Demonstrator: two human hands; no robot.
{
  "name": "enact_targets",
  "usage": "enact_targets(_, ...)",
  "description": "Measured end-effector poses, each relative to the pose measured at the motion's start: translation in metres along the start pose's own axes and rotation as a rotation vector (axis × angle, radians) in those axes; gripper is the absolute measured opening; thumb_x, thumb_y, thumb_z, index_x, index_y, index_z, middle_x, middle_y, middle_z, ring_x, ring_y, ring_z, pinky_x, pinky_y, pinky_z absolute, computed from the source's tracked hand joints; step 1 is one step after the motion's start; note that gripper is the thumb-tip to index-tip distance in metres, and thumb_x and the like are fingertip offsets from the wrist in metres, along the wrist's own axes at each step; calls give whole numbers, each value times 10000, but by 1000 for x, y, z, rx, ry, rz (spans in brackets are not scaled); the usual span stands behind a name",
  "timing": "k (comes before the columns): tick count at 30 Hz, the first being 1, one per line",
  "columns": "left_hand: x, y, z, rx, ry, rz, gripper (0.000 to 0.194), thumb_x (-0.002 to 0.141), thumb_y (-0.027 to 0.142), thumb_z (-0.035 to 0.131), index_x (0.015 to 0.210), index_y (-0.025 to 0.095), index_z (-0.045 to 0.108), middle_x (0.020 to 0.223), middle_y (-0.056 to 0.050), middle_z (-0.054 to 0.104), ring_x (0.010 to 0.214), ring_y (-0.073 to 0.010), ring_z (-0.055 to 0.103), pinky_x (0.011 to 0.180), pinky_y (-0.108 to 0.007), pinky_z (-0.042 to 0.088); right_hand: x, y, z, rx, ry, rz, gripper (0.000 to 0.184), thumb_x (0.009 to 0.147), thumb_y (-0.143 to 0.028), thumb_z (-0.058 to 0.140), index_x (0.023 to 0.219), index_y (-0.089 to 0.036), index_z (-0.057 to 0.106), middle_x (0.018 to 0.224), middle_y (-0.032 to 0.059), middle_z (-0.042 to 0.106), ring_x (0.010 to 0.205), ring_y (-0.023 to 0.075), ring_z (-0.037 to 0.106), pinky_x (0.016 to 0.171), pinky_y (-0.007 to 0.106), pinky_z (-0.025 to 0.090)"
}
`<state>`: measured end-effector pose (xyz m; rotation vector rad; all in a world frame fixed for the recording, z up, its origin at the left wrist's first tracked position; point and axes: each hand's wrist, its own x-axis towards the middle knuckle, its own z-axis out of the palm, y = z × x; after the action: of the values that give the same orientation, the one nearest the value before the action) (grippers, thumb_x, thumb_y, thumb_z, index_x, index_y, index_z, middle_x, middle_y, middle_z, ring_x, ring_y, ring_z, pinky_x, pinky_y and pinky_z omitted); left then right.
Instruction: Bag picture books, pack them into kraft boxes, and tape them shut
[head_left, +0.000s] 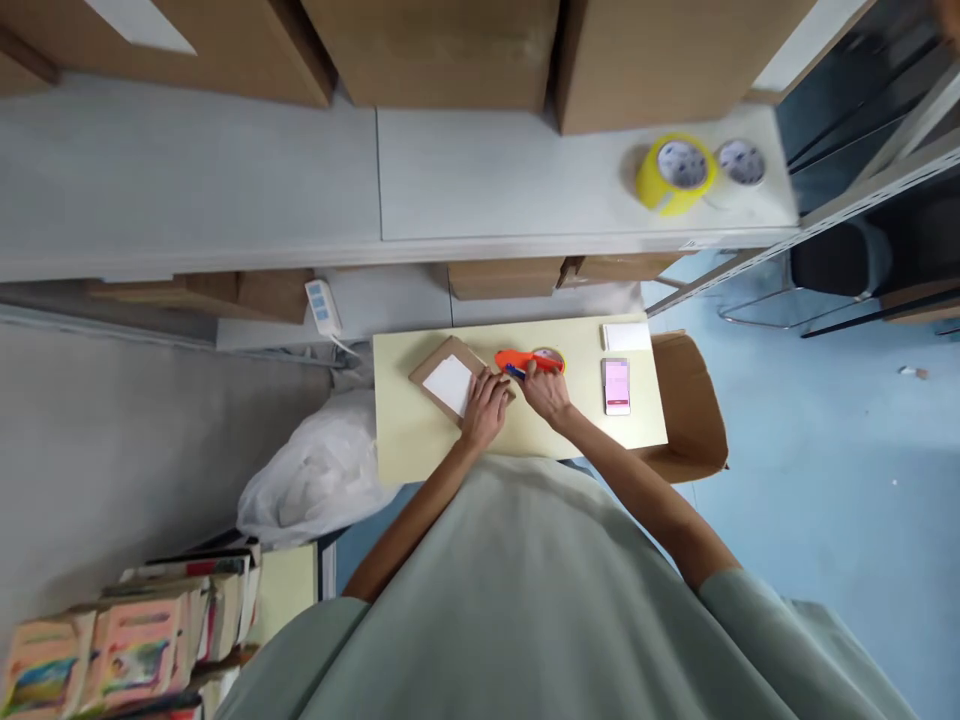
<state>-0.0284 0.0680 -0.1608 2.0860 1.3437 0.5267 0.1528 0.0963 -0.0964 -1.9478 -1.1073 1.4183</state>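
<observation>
A flat brown cardboard package (427, 378) with a white label (448, 384) lies tilted on the small cream table (405, 450). My left hand (487, 402) rests on its right part, fingers stretched out over the cardboard and the label's edge. My right hand (546, 390) is closed around an orange tape dispenser (513, 358) with a blue part, which carries a roll of tape. The dispenser's front end is just above the package's right corner; whether they touch, I cannot tell.
On the table's right are a phone (616, 386) with a lit screen and a white pad (628, 337). An open cardboard box (686, 410) stands beside it. Tape rolls (660, 195) sit on the shelf (487, 190). A plastic bag (315, 470) and stacked books (142, 640) are at left.
</observation>
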Motion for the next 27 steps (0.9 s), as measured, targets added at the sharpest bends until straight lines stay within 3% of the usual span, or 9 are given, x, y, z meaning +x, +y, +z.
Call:
enact_targets(2, 3, 7, -8, -58, 85, -17, 422, 1078, 266, 482, 1444, 255, 693, 1517, -179, 700, 1568, -364, 551, 1361, -658, 391, -21, -7, -5, -286, 76, -125, 336, 1024, -470, 682, 1199, -184, 675, 1049, 270, 791, 1268, 487, 716, 1240, 687, 429)
enact_targets(5, 12, 23, -32, -92, 209, -6, 383, 1096, 323, 500, 1420, 270, 698, 1391, -181, 742, 1381, -352, 685, 1227, -585, 554, -47, -32, -17, -522, 134, -244, 505, 1087, -592, 522, 1313, -158, 645, 1055, 283, 796, 1130, 492, 756, 1155, 705, 490)
enact_targets(9, 50, 53, -88, -50, 366, 119, 330, 1123, 382, 525, 1369, 263, 709, 1296, -172, 745, 1297, -345, 706, 1174, -561, 571, -59, -102, -39, -700, 268, -441, 682, 1137, -669, 289, 1430, -125, 579, 1107, 288, 799, 1046, 462, 757, 1067, 678, 552)
enact_targets(13, 115, 79, -155, -27, 553, 274, 371, 1140, 373, 495, 1436, 228, 665, 1373, -183, 720, 1353, -335, 667, 1209, -557, 534, -39, -192, -56, -861, 412, -663, 688, 1178, -584, 229, 1478, -36, 517, 1148, 305, 780, 1095, 424, 740, 1073, 578, 544)
enact_targets(16, 154, 88, -200, 21, 588, 320, 435, 1147, 382, 472, 1525, 219, 611, 1458, -188, 681, 1426, -338, 623, 1259, -558, 486, -10, -249, -62, -943, 489, -784, 614, 1194, -489, 217, 1472, -29, 513, 1277, 312, 738, 1167, 416, 719, 1115, 566, 498)
enact_targets(18, 167, 89, -221, 49, 589, 330, 472, 1149, 393, 461, 1572, 218, 577, 1503, -188, 657, 1456, -340, 600, 1277, -553, 464, 11, -273, -62, -984, 481, -818, 554, 1190, -416, 251, 1446, -13, 530, 1307, 321, 720, 1202, 416, 709, 1145, 573, 462)
enact_targets(22, 164, 83, -239, 74, 559, 337, 503, 1136, 366, 453, 1607, 219, 549, 1526, -180, 643, 1463, -337, 588, 1289, -535, 441, 47, -288, -52, -1027, 399, -784, 474, 1151, -288, 340, 1412, 41, 560, 1323, 360, 713, 1245, 419, 694, 1195, 601, 400)
enact_targets(27, 134, 62, -225, 60, 485, 283, 502, 1096, 298, 477, 1579, 223, 593, 1470, -174, 676, 1425, -337, 611, 1282, -533, 440, 62, -279, -43, -999, 341, -740, 501, 1101, -245, 439, 1458, 92, 537, 1381, 390, 683, 1351, 428, 633, 1276, 651, 316)
